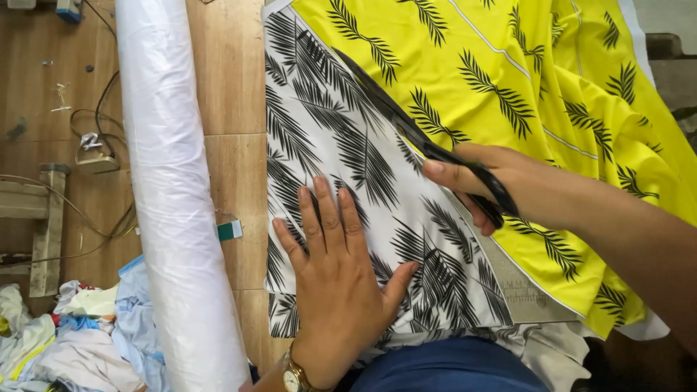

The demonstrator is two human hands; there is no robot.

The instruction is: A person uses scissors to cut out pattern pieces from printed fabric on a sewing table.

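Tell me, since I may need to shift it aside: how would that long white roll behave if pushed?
The white roll is a long cylinder lying on the wooden table, so it would probably roll sideways easily. Its wrinkled plastic wrap looks slick, likely slippery to grip. Being thick and long, it is probably heavy and may sag if lifted by one end.

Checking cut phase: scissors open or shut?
Cannot tell for sure. The black scissors in the right hand show as one dark line along the white/yellow fabric edge; no blade gap is visible.

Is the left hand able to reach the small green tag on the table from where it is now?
Probably yes. The left hand lies flat on the white leaf-print fabric, and the green tag sits just beside the fabric's edge on bare table, with nothing between them.
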